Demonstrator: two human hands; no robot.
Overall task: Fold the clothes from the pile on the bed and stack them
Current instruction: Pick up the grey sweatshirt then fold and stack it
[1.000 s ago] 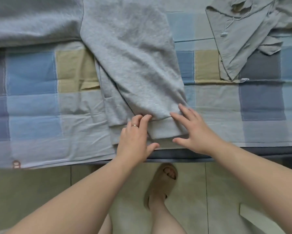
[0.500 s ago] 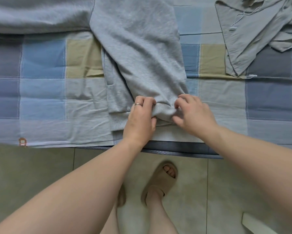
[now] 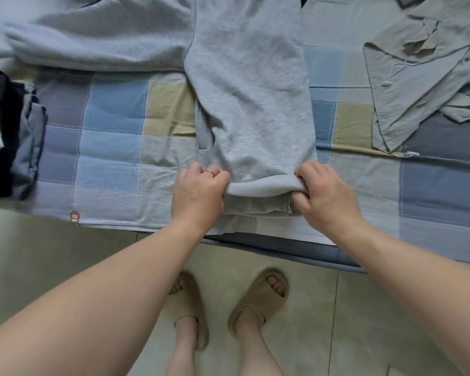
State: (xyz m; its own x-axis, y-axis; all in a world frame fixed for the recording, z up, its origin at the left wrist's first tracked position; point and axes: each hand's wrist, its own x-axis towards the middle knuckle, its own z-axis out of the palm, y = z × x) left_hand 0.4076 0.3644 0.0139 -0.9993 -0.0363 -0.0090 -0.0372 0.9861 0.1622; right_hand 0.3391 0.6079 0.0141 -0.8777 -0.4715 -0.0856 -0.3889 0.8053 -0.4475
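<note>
The only print I can find is a small brown mark (image 3: 75, 217) on the near edge of the checked sheet (image 3: 114, 147), and it is too small for me to read. I see no legible label on any of the clothes.

The grey sweatshirt (image 3: 247, 104) lies on the sheet straight ahead of me, running from the far side of the bed down to the near edge. My left hand (image 3: 198, 194) and right hand (image 3: 326, 196) sit at the two ends of its near fold, one at each corner. Both have their fingers curled round the cloth and pinch it, so the edge between them is raised off the layer beneath and rolled over. A ring (image 3: 208, 172) shows on a left finger. Just under the right thumb a metal zip pull (image 3: 290, 206) lies on the lower layer of the same garment.

Part of the sweatshirt spreads away to the far left across the top of the bed. To the far right, well apart from my hands, a crumpled khaki garment (image 3: 418, 85) lies with a white drawstring (image 3: 394, 73) across it. At the left edge sits a heap of dark and blue clothes (image 3: 14, 131); I cannot tell how neatly it is folded.

Below the bed edge my feet stand in tan sandals (image 3: 258, 299) on a pale tiled floor (image 3: 38, 261).
</note>
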